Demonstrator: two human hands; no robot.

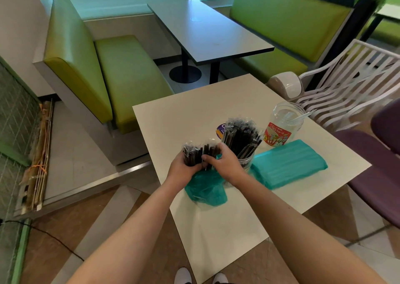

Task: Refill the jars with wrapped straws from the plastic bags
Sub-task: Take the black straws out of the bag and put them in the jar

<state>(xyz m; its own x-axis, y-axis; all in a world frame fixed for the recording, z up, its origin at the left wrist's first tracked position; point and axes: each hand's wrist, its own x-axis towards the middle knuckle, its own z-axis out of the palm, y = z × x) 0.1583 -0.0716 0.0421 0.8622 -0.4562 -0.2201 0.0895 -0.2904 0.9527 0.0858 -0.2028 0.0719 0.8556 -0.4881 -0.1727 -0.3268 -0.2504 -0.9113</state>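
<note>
The work surface is a white square table. A bundle of black wrapped straws is held upright above the table edge, at about 9 o'clock from the near jar. The upright hold probably serves to square the ends before insertion.

The left hand cups the bundle from below and from the 9 o'clock side, fingers curled round the lower half. The right hand closes on the same bundle from the 3 o'clock side, thumb across the front and fingers curled round the back. Both hands are narrowed onto the straws; neither is free.

Under the hands lies a crumpled teal plastic bag, apparently the bag that supplied the bundle. It sits at the near-left table edge, within direct reach.

The near jar is a clear container packed with a fan of black wrapped straws standing above its rim. It touches or nearly touches the right wrist; the exact relation cannot be told. Its spare capacity appears limited.

A second clear jar with a red label stands at 2 o'clock from the near jar, holding only a few clear wrapped items. It is judged the more likely recipient.

A full, flat teal plastic bag lies at 3 o'clock from the near jar, unopened as far as can be seen. A purple lid lies behind the near jar at 11 o'clock.
</note>
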